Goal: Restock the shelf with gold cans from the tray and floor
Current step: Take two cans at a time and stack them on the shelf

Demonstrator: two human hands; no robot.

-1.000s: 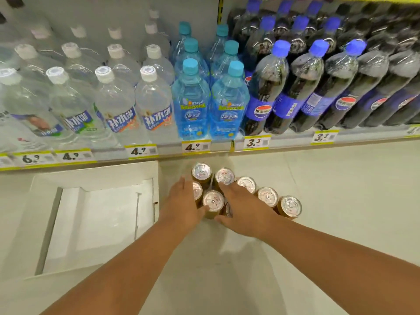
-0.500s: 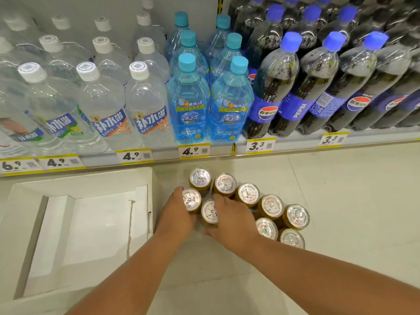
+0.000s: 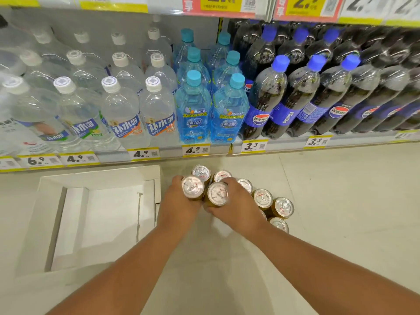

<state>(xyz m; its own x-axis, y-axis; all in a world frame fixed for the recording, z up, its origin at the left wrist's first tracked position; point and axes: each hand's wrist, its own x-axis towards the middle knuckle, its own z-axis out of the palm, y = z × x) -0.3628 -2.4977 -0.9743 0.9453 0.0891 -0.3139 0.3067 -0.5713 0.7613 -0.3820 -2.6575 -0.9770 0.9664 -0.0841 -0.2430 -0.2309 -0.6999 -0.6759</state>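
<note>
Pale supermarket flooring [image 3: 329, 212] runs along the foot of a bottom drinks shelf [image 3: 113, 155] stocked with clear white-capped water bottles [image 3: 118, 119], pale blue bottles with teal caps [image 3: 193, 114] and dark cola bottles with blue caps [image 3: 266, 105]. At the left, against the shelf's front edge, a shallow white cardboard tray [image 3: 41, 212] lies on the floor, and no cans show in it. Just right of the tray's near corner, the left hand [image 3: 179, 205] is wrapped around a gold drink can with a silver pull-tab lid [image 3: 192, 187], and beside it the right hand [image 3: 236, 208] grasps a second gold can [image 3: 217, 193]. Half a second earlier both hands were low among the cluster with these two cans standing on the floor; now the two lids sit higher and larger than their neighbours, which suggests both cans have been lifted clear. To the right, the remaining gold cans [image 3: 283, 206] stand upright in a tight group on the floor, two more behind the hands near the shelf edge. This likely means a pair is on its way up to a shelf, with roughly seven floor cans left; their slot is not in view.
</note>
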